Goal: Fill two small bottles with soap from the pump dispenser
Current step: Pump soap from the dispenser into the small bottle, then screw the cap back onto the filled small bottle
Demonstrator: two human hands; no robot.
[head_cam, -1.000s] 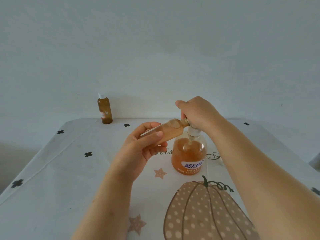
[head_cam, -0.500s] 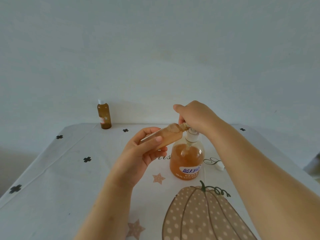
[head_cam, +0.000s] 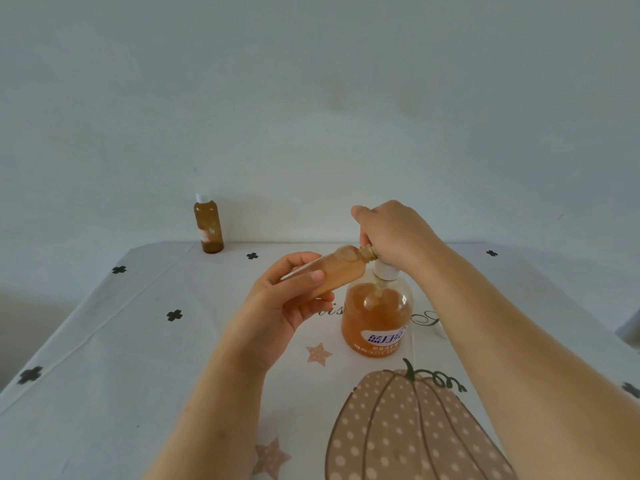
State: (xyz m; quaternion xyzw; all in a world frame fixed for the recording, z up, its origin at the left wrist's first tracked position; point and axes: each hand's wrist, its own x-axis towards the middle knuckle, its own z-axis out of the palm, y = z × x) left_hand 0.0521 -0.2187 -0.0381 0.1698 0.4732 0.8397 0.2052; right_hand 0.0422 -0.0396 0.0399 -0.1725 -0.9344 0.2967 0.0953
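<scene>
- We see the small bottle [head_cam: 334,271] held up off the desk [head_cam: 104,375]. It is tipped almost on its side, with its open neck pointing right and meeting the top of the pump dispenser [head_cam: 377,320].
- This bottle is see-through and holds amber soap along most of its length. The soap near the neck looks frothy.
- The left hand [head_cam: 284,306] grasps the bottle by its lower part. The thumb lies along the near side and the fingers [head_cam: 322,301] curl round it from behind and below.
- The pump dispenser stands upright on the desk, just right of the left hand. It is a round clear bottle with orange soap up to near its shoulder, a white collar and a blue-and-white label facing us.
- The right hand [head_cam: 394,233] sits on top of the dispenser. Its fingers are clenched down over the pump head, which is hidden beneath them, and the thumb sticks out to the left.
- A second small bottle [head_cam: 208,226], amber with a white cap, stands upright at the far left edge of the desk. It is close to the wall [head_cam: 311,98] and well apart from both hands.
- A small white object [head_cam: 441,330] peeps out from behind the right forearm. We cannot tell what it is.
- A pale cloth [head_cam: 207,341] covers the desk, printed with a dotted pumpkin [head_cam: 408,431], tan stars [head_cam: 318,354] and black clover marks [head_cam: 174,315].
</scene>
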